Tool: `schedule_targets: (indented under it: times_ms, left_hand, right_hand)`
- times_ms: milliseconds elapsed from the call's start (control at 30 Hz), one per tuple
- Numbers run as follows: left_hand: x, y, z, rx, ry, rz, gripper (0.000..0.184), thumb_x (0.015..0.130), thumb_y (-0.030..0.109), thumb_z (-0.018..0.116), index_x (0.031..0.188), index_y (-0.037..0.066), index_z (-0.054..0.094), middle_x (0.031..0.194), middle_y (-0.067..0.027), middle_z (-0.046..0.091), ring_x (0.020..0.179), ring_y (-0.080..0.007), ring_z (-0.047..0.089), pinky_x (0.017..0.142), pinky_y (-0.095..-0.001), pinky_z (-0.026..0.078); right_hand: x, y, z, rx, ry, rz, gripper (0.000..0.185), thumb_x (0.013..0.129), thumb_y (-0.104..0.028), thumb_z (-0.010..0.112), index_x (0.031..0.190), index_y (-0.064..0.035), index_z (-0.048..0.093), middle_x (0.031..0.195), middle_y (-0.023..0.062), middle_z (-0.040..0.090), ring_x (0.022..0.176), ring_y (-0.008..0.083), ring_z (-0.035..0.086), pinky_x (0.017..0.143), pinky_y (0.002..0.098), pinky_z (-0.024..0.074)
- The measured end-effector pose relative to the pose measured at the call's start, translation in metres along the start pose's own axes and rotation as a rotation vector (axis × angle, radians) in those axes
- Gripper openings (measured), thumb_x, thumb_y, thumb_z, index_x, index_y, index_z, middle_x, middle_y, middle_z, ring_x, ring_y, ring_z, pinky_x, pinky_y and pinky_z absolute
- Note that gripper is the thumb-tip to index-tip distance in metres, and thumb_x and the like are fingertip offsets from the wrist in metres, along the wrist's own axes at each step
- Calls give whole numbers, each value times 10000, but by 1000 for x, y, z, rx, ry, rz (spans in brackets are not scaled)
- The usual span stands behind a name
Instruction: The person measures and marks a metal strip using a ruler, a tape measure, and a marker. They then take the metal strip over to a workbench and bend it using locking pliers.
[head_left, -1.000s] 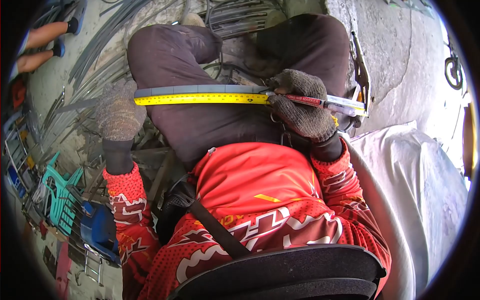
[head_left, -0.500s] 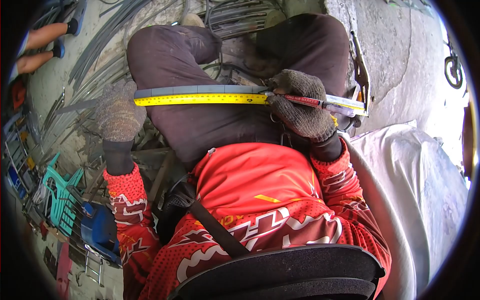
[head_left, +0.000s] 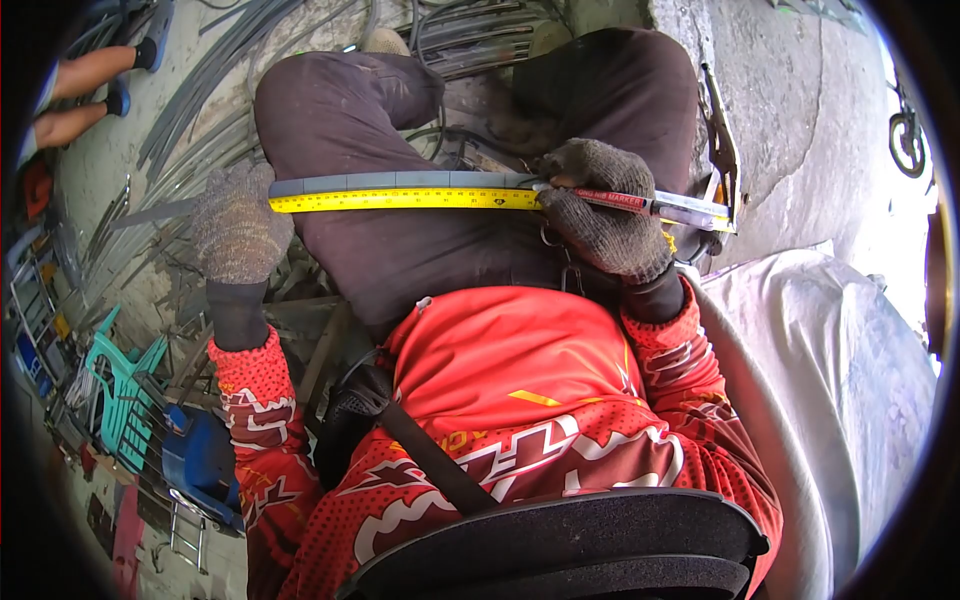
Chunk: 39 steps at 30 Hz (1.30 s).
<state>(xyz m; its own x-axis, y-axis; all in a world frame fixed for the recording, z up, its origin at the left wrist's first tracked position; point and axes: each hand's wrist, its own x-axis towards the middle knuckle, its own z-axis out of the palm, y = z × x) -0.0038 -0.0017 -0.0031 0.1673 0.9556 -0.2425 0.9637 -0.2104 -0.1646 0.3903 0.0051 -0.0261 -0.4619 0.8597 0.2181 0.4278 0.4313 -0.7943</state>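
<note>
A flat grey metal strip (head_left: 385,182) lies across my thighs, with thin marks over its width. Along its near edge runs a yellow tape measure (head_left: 400,200). My left hand (head_left: 240,222), in a grey knitted glove, is closed around the left part of the strip and tape. The strip sticks out beyond it to the left. My right hand (head_left: 600,210), gloved as well, pinches a red and white marker (head_left: 612,199), its tip at the strip beside the tape. The right fingers cover part of the strip and tape, which show again to their right.
Long metal strips (head_left: 200,95) lie on the floor ahead and left. At left are a green plastic chair (head_left: 125,390) and a blue container (head_left: 195,460). A pale cloth (head_left: 800,330) drapes on the right. Another person's legs (head_left: 90,75) show at upper left.
The marker and the right fingers have shifted very slightly right along the strip. My left hand, the strip and the tape look almost unchanged.
</note>
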Motion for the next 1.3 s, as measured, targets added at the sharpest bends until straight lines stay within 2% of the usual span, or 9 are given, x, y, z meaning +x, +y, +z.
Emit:
schedule_targets:
  times_ms: [300,400,500,600,867,1000,1100,1167,1300]
  left_hand:
    - [2,2,-2,-17,27,-19,222,770,215,713,973,126,692,977,-95,669,973,-360,629,807,-527,520]
    - [0,-2,4,-60,164,20,205,752,195,703,944,127,687,938,-95,665,957,-357,628,803,-522,524]
    - [2,2,-1,-31,111,0,201,728,169,701,924,129,686,919,-93,668,946,-355,626,815,-510,525]
    - [2,3,-7,-21,83,0,206,717,166,708,919,131,690,918,-90,671,939,-350,625,828,-495,524]
    - [0,4,-11,-25,-6,-63,301,799,183,712,1092,117,728,1077,-127,714,1042,-388,657,910,-507,534]
    - [-2,3,-10,-46,-12,-69,315,794,183,718,1102,118,730,1089,-129,718,1056,-389,658,925,-508,535]
    - [-3,2,-4,-51,32,-62,319,790,179,722,1103,119,731,1085,-132,717,1059,-386,658,924,-511,535]
    - [-3,3,-2,-30,129,-32,290,724,182,724,1007,120,733,999,-89,685,991,-331,631,888,-478,517]
    - [-1,0,-6,-60,17,-47,314,793,187,716,1099,118,731,1078,-128,715,1036,-384,652,888,-524,530]
  right_hand:
    - [5,-7,2,109,19,66,202,824,-149,771,928,-16,661,840,153,644,757,387,648,661,440,514]
    - [8,-17,9,391,46,393,203,822,-146,776,916,-16,650,819,155,635,733,379,643,649,432,509]
    - [17,-16,18,374,11,301,218,821,-146,785,906,-13,635,819,159,628,722,365,638,637,423,501]
    - [28,-16,31,180,-50,48,227,822,-143,785,886,-10,612,806,160,613,701,353,621,624,415,490]
    - [35,-21,34,287,-56,197,222,823,-139,778,854,-18,595,762,145,567,669,351,589,602,427,470]
    - [34,-18,35,120,-44,36,220,827,-141,780,855,-19,598,762,148,567,673,357,587,601,423,470]
    - [33,-20,33,184,-42,103,211,825,-140,780,854,-26,605,769,150,571,692,369,595,609,432,473]
    - [32,-22,33,174,-43,108,210,826,-148,780,855,-30,609,774,152,575,705,379,600,614,443,475]
    - [32,-18,34,131,-61,91,221,828,-174,786,854,-36,616,771,155,577,708,394,603,618,463,476]
